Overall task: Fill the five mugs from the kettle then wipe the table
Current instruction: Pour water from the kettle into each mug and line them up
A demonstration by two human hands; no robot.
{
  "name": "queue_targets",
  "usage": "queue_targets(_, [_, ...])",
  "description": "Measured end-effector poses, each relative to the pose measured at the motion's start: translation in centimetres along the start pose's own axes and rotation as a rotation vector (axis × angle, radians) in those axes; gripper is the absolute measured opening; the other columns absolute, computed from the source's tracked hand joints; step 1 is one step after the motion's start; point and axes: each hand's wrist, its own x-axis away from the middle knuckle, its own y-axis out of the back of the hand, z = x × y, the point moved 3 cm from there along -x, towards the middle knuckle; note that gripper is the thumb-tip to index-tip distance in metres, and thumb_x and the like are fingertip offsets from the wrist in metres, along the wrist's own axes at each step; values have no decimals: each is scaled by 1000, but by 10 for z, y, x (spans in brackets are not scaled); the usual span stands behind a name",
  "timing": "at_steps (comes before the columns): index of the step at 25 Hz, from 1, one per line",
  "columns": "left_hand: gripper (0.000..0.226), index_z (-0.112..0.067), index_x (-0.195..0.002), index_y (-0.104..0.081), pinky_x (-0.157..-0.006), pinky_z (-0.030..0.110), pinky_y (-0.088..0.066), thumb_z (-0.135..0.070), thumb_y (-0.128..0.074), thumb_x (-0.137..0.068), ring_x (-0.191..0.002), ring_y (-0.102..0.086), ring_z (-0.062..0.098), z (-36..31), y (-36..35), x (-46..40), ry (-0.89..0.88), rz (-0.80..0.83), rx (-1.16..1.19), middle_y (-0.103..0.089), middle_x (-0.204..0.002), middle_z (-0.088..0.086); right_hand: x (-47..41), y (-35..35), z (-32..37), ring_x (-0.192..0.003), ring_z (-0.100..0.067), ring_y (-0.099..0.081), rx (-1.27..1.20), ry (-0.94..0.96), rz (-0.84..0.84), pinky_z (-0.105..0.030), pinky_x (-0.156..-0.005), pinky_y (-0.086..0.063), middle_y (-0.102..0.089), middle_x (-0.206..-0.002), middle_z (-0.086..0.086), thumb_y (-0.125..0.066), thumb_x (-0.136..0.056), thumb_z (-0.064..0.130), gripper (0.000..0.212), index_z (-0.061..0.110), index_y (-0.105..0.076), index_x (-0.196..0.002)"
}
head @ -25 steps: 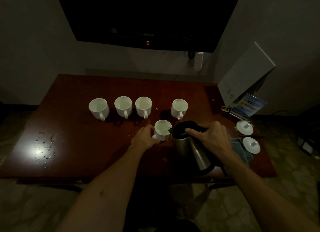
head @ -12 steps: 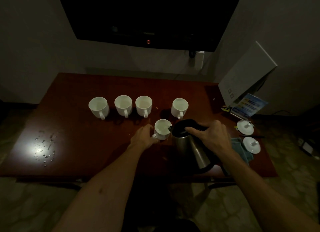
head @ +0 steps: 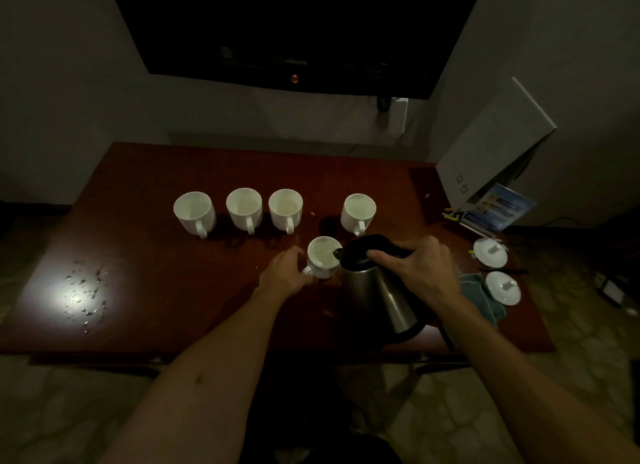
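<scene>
the dark red desk (head: pixel 145 256) carries four white mugs (head: pixel 242 210) in a row. the right hand (head: pixel 420 269) grasps the tilted steel kettle (head: pixel 377 290), spout over the fifth mug (head: pixel 323 257), whose handle side the left hand (head: pixel 285 273) holds. water droplets (head: pixel 85 292) lie far left.

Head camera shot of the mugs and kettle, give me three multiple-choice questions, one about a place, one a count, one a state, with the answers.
1. Where is the spilled water?
A. table's left side
B. beside the lids
C. behind the mugs

2. How many white mugs stand on the table?
A. three
B. five
C. seven

3. How is the kettle?
A. upright
B. lying flat
C. tilted, spout over a mug

Answers:
1 A, droplets glint left of the mug row.
2 B, four in the back row, one nearer mug.
3 C, the right hand tips it while the left hand holds that mug.
</scene>
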Motion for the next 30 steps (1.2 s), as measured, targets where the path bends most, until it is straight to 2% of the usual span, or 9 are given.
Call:
queue_targets(3, [59, -22, -131, -48, -86, 39, -51, -32, -79, -81, -109, -58, 23, -1, -2, -1, 10, -5, -2, -59, -123, 5, -3, -1, 0, -71, -7, -71, 1, 1, 16, -35, -69, -64, -72, -86, 9, -73, -82, 57, 55, 21, -71, -124])
queue_targets(6, [62, -20, -136, -46, -85, 37, -50, -31, -77, -83, -112, -59, 24, -1, -4, -3, 33, 3, 5, -60, -125, 5, -4, 0, 2, -68, -3, -69, 6, 12, 6, -25, -61, -60, -68, -81, 13, -75, -83, 56, 53, 21, -72, -123])
queue_targets(8, [60, -19, -134, -46, -87, 39, -52, -31, -76, -83, -108, -61, 24, -2, -5, -4, 41, 11, 13, -61, -122, 5, -5, 0, 1, -67, -3, -69, 9, 16, -5, -25, -60, -59, -70, -82, 11, -75, -83, 55, 52, 22, -73, -123])
queue_targets(10, [59, -20, -133, -46, -89, 43, -53, -32, -76, -83, -105, -62, 23, -2, -6, -4, 49, 14, 15, -63, -120, 5, -5, 0, -2, -68, -5, -70, -8, 18, -33, -31, -63, -62, -75, -86, 7, -76, -82, 57, 52, 23, -74, -122])
queue_targets(14, [63, -21, -133, -45, -89, 46, -54, -36, -78, -81, -105, -62, 26, -5, -9, -4, 60, 12, 21, -62, -119, 7, 3, -5, -15, -77, -1, -70, -116, 40, -100, -31, -70, -63, -78, -97, 8, -77, -78, 60, 56, 25, -76, -121])
queue_targets(19, [77, -22, -134, -42, -87, 41, -49, -53, -79, -74, -115, -59, 29, -8, -12, -7, 63, -17, -18, -59, -127, 7, 10, -16, -36, -95, -2, -72, -262, 39, -205, -30, -82, -62, -78, -111, 9, -76, -68, 68, 69, 21, -78, -119])
queue_targets(25, [71, -20, -131, -46, -81, 34, -44, -56, -75, -77, -111, -61, 25, -18, -16, -5, 91, -90, -82, -62, -123, 5, 13, -23, -52, -98, -4, -73, -429, 5, -314, -34, -87, -63, -78, -110, 7, -81, -74, 54, 55, 19, -78, -117])
queue_targets(28, [71, -19, -130, -46, -81, 35, -45, -58, -74, -78, -110, -62, 24, -25, -21, -5, 117, -144, -78, -62, -121, 4, 14, -24, -55, -92, 3, -72, -537, -11, -381, -26, -83, -61, -74, -96, 21, -85, -79, 34, 29, 37, -76, -106])
queue_targets(30, [68, -18, -131, -47, -82, 36, -47, -56, -72, -81, -111, -63, 25, -32, -26, -6, 139, -205, -74, -63, -122, 5, 13, -25, -58, -89, 3, -72, -566, -1, -410, -19, -80, -59, -71, -91, 27, -86, -80, 29, 29, 43, -72, -101])
